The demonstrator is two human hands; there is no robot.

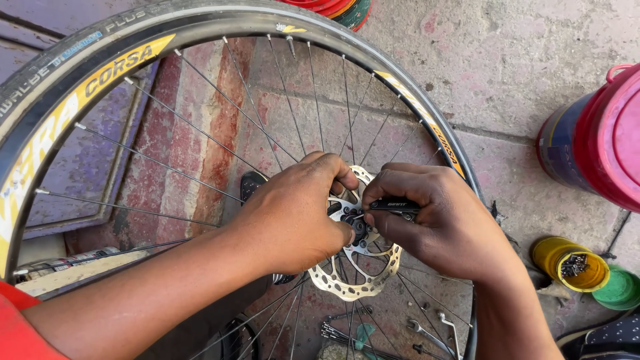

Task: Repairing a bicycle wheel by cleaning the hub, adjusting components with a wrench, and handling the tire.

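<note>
**Working a small black tool at the hub of a bicycle wheel**

Gripping a small black tool (395, 207), the right hand (437, 223) is closing its fingers around the handle and pressing the tip in toward the hub (353, 223) at the middle of a bicycle wheel (67, 87). The left hand (293, 213) is curling over the hub from the other side, its fingers wrapping the edge of the silver brake disc (353, 283) and its thumb resting just beside the tool's tip; whether it is pinching anything small there cannot be told. Both hands are meeting at the wheel's centre, nearly touching each other.

The wheel is standing tilted toward the camera, its black tyre carrying a yellow-marked rim, and its thin spokes (220, 100) are fanning out from the hub behind and between the hands. The brake disc is sitting flat against the hub, its lower half showing below the hands.

Beneath the wheel, a worn floor (520, 60) of pinkish concrete is showing, with a few spanners (427, 333) lying near the lower rim. Off to the right, a red and blue bucket (593, 143) is standing, and near it a yellow tin (573, 265) holding small metal parts is sitting just beside a green lid (619, 288).
</note>
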